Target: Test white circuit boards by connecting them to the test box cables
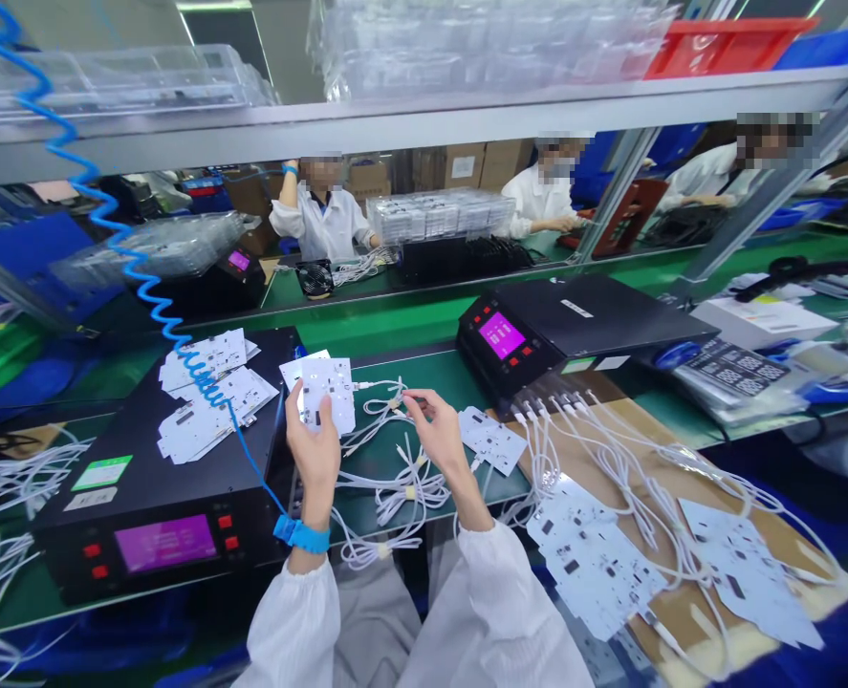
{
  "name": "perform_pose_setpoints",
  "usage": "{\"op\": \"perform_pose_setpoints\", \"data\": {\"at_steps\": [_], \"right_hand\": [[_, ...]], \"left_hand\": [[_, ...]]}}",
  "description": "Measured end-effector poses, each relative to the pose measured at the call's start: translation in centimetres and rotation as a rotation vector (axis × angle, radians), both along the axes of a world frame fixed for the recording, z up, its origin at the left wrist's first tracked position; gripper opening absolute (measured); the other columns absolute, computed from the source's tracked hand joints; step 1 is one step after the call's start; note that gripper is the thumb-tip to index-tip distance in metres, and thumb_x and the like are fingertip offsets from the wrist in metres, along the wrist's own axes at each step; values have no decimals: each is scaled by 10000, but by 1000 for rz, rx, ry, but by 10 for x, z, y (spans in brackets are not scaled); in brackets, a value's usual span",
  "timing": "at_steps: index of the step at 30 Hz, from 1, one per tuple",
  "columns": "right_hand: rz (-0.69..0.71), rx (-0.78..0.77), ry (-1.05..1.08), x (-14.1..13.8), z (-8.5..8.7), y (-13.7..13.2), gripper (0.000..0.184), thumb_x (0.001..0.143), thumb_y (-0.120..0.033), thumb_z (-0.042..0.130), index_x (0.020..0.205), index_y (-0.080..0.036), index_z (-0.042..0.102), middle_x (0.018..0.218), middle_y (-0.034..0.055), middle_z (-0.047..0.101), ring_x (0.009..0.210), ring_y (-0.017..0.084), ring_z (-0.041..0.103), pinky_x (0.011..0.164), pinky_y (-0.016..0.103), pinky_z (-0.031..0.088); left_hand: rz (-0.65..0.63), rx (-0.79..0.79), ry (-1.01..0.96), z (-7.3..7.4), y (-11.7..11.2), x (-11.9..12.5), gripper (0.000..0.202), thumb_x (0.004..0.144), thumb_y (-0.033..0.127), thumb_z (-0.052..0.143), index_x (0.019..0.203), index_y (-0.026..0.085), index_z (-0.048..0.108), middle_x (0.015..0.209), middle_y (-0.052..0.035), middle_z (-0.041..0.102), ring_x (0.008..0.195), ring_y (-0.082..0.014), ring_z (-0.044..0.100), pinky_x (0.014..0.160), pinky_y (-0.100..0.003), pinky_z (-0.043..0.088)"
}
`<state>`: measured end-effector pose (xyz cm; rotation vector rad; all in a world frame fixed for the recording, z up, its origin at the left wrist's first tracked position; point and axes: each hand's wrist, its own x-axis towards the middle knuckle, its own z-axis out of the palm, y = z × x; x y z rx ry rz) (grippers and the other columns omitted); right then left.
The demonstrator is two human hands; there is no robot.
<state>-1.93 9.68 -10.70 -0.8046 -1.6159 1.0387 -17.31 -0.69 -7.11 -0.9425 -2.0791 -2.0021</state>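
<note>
My left hand (315,444) is closed on a white circuit board (338,382), thumb across its face, and wears a blue wrist strap (301,533). A white cable (379,384) runs from a plug at the board's right edge toward my right hand (430,425). The thumb and forefinger of that hand pinch together at the cable. Below both hands lie bundled white cables (410,492). Another circuit board (493,440) rests just right of my right hand, with a cable plug by its lower left corner.
Loose boards (212,411) are piled on a black tester (172,487) at left. A second tester (499,334), with several cables plugged in, stands right of centre. More boards (596,554) lie on cardboard. A coiled blue cord (143,277) hangs at left. Co-workers sit beyond the shelf (395,129).
</note>
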Motion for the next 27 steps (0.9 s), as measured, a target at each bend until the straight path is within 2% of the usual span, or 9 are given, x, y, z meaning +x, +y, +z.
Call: {"op": "perform_pose_setpoints", "data": {"at_steps": [4, 8, 10, 12, 14, 16, 19, 24, 27], "right_hand": [[-100, 57, 49, -12, 5, 2, 302, 941, -417, 655, 1151, -209, 716, 1165, 111, 712, 823, 198, 692, 744, 350, 571], [-12, 141, 16, -23, 16, 3, 256, 987, -369, 560, 991, -219, 767, 1017, 85, 744, 782, 191, 689, 734, 338, 559], [93, 73, 45, -27, 20, 0, 266, 981, -383, 568, 1031, -225, 776, 934, 61, 750, 719, 175, 689, 687, 316, 562], [208, -57, 105, -33, 21, -4, 300, 943, -409, 631, 1149, -223, 745, 874, 33, 748, 645, 160, 686, 614, 290, 561], [284, -182, 166, -40, 22, -10, 354, 890, -446, 703, 1161, -218, 710, 835, 8, 737, 549, 143, 662, 500, 259, 518], [286, -258, 218, -47, 22, -15, 350, 859, -495, 742, 1062, -213, 708, 829, 2, 729, 443, 111, 591, 398, 239, 430], [228, -306, 290, -56, 23, -21, 351, 861, -531, 746, 953, -192, 756, 830, 25, 718, 412, 82, 506, 357, 239, 364], [185, -215, 291, -65, 22, -32, 391, 904, -508, 709, 1139, -215, 812, 1048, 77, 693, 553, 96, 547, 420, 246, 465], [219, -164, 296, -68, 24, -39, 374, 927, -484, 682, 1165, -225, 808, 1130, 96, 659, 690, 129, 622, 521, 258, 557]], "left_hand": [[-27, -36, 5, 1, 2, 6, 491, 958, 317, 663, 1415, 151, 599, 1463, -178, 617, 1397, -299, 567, 1204, -422, 436], [-15, -77, 17, 0, 4, 9, 532, 965, 331, 661, 1463, 167, 566, 1501, -187, 589, 1414, -313, 558, 1188, -427, 451], [-3, -113, 23, 0, 6, 8, 562, 963, 331, 662, 1484, 154, 547, 1499, -199, 590, 1407, -321, 567, 1168, -425, 468], [1, -154, 23, -1, 7, 6, 575, 956, 320, 667, 1486, 133, 543, 1474, -211, 610, 1374, -327, 597, 1136, -420, 493], [-2, -181, 22, -3, 8, 5, 560, 950, 307, 672, 1467, 126, 553, 1434, -215, 639, 1320, -328, 638, 1087, -416, 526], [-12, -172, 41, -5, 8, 4, 529, 953, 308, 670, 1443, 139, 564, 1397, -207, 664, 1274, -319, 668, 1041, -405, 549], [-20, -116, 111, -8, 9, 7, 470, 974, 324, 648, 1409, 165, 568, 1365, -190, 681, 1258, -300, 675, 1036, -396, 546], [10, -65, 178, -11, 11, 13, 407, 987, 326, 626, 1361, 172, 576, 1350, -185, 682, 1252, -290, 671, 1036, -390, 541], [-1, -64, 210, -12, 12, 15, 396, 999, 327, 606, 1360, 167, 577, 1362, -187, 672, 1268, -285, 662, 1057, -388, 532]]}}
